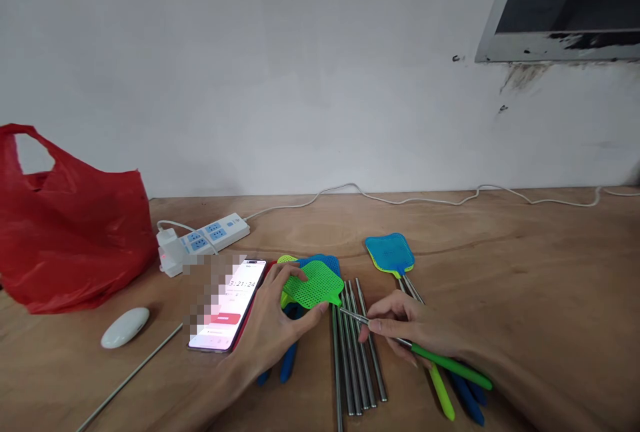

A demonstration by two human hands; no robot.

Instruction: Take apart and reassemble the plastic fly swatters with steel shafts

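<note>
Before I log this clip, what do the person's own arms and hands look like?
Each grip is a bare human hand, the left hand and the right hand both without gloves. The left forearm and right forearm show no sleeves within the picture. I can make out no watch, bracelet, ring or marking on either side.

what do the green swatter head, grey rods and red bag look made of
Green swatter head: probably moulded plastic, fairly matte, evenly coloured, pierced by small holes. Grey rods: likely polished metal, with bright streaks along the shafts. Red bag: seemingly thin plastic film, slightly glossy, creased.
</note>
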